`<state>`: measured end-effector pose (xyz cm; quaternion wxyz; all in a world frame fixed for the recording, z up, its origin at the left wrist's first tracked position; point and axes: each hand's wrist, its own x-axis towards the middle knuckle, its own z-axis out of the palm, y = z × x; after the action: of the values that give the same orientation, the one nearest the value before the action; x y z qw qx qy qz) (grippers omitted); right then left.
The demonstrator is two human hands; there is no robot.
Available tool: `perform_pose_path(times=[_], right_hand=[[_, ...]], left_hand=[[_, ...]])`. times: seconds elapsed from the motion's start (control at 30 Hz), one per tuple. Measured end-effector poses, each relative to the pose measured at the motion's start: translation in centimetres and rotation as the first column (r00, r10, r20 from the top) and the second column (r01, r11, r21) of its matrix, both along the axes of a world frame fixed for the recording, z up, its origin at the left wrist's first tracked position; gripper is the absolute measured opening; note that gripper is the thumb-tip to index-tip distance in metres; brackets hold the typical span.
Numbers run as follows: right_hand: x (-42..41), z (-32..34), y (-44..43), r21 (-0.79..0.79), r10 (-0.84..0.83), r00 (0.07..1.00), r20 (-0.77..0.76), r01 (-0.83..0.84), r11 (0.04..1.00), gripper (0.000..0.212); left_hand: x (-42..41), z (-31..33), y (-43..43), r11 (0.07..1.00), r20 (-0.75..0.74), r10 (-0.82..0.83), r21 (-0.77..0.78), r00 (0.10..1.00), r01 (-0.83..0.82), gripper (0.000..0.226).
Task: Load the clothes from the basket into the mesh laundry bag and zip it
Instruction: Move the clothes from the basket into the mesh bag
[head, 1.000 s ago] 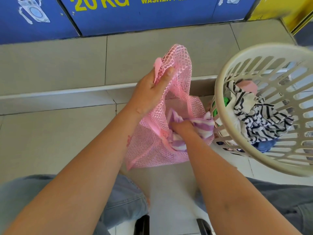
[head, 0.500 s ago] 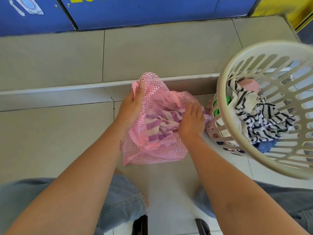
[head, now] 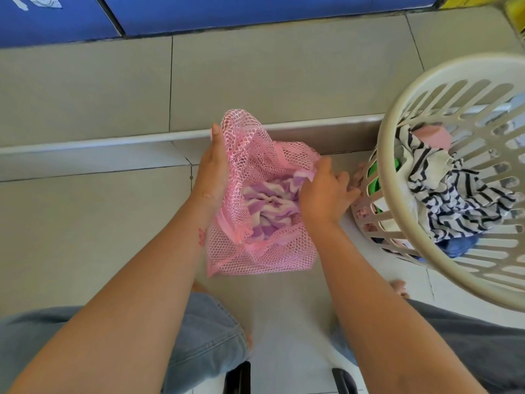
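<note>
From where I stand, the person is mid-load, crouched over the pink mesh laundry bag (head: 255, 260), which sits on the grey tiled floor (head: 85, 223) at the centre of the frame, mouth up and unzipped. The left hand (head: 211, 177) holds the bag's left rim up, thumb lying straight along the outside of the mesh; its other fingers are hidden behind the netting, so I cannot tell how they curl. A purple and white striped garment (head: 267, 203) lies bunched inside the bag. The right hand (head: 324, 194) hovers over the bag's right edge with fingers loosely spread and nothing in them, pointing towards the cream slatted plastic basket (head: 454, 72) at the right of the frame. That basket is far from empty: a black and white striped top (head: 454, 203) lies uppermost, with a pink piece (head: 431, 137) above it and a blue cloth (head: 457, 244) below. I judge one item is stowed and the next move is a reach into the basket for another, the left hand keeping the mouth wide. Zipping looks some way off.
</note>
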<state>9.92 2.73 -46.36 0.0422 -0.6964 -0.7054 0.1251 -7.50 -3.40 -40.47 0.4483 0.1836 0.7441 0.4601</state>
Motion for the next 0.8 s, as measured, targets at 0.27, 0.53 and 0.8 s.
perform_pose_path(times=[0.27,0.53,0.8], right_hand=[[-0.8,1.0,0.4,0.046,0.167,0.954,-0.248,-0.16,0.986,0.02],[-4.0,-4.4,-3.7,-0.339,0.518,0.738,-0.433,-0.665,0.665,0.04],[-2.2,-7.3,-2.2,-0.449,0.803,0.597,-0.006,-0.719,0.531,0.064]], left_hand=[[0.4,-0.9,-0.1,1.0,0.044,-0.006,-0.029,0.999,0.007,0.101],[0.9,-0.6,-0.4,0.984,-0.346,-0.173,-0.017,0.922,0.178,0.038],[0.6,-0.8,-0.6,0.992,-0.612,-0.099,-0.126,0.785,0.027,0.045]])
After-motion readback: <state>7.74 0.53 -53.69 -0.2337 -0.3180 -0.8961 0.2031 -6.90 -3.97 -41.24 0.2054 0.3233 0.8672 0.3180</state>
